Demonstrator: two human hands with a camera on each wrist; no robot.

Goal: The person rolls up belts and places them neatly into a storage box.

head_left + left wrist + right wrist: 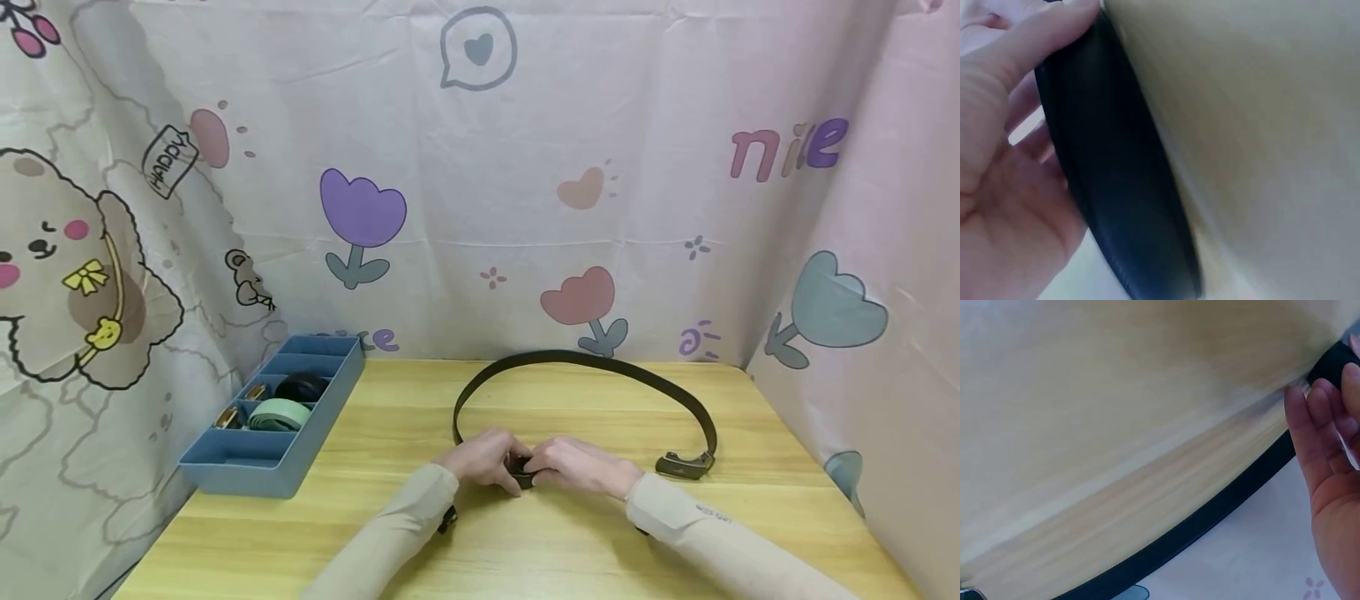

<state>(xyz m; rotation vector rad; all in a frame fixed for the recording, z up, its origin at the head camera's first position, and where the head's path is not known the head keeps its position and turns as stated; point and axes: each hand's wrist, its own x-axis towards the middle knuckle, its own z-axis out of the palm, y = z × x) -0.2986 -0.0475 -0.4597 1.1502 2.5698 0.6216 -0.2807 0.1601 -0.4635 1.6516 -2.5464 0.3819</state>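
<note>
A black belt (558, 357) stands on its edge on the wooden table, bowed in a wide arc with its metal buckle (684, 467) at the right end. Its other end is curled into a small coil (523, 478) between the two hands. My left hand (487, 458) pinches the strap by the coil; the left wrist view shows the thumb over the dark leather (1116, 150). From the other side my right hand (581, 465) holds the coil, thumb on top and fingers beneath in the right wrist view. The fingers partly hide the coil.
At the left stands a blue divided tray (240, 479). It holds a rolled green belt (277, 414), a rolled black belt (302, 386) and gold buckles (227, 417). A printed curtain (465, 208) closes off the back and sides of the table.
</note>
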